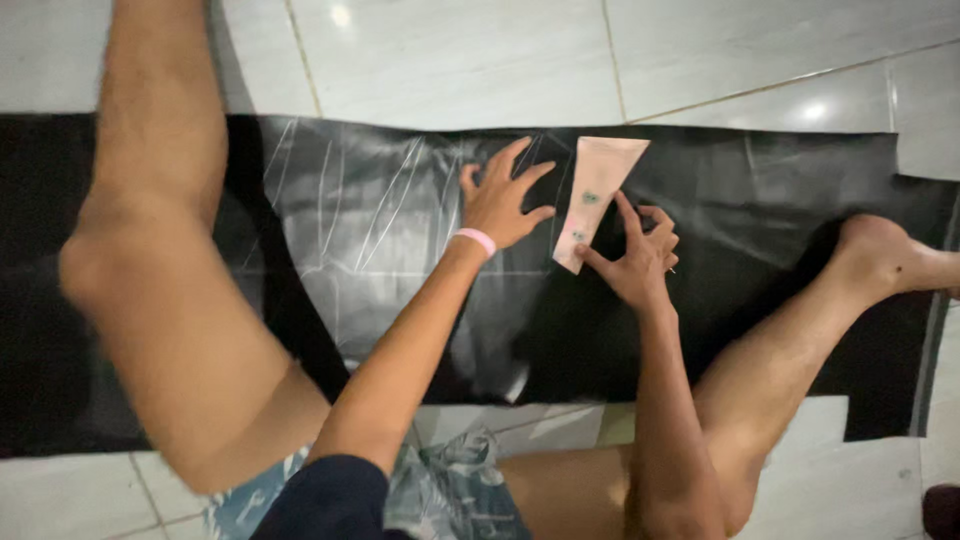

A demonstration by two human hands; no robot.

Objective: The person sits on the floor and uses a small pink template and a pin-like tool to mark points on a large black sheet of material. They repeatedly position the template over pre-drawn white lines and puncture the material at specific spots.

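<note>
**Hands on a paper pattern over black sheet**

A pale tiled floor (450,60) filled the room's visible ground. Across it lay a wide black sheet (760,190), glossy and chalk-lined, with the person's bare legs resting on it. The left hand (500,200) pressed flat on the sheet, fingers spread. The right hand (640,250) pinched a tapered pink paper pattern (597,195) lying near the sheet's far edge.

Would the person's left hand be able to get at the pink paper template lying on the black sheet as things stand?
Probably yes. The left hand rests flat on the black sheet right beside the pink template, with nothing between them; only the right hand touches the template's lower edge.
</note>
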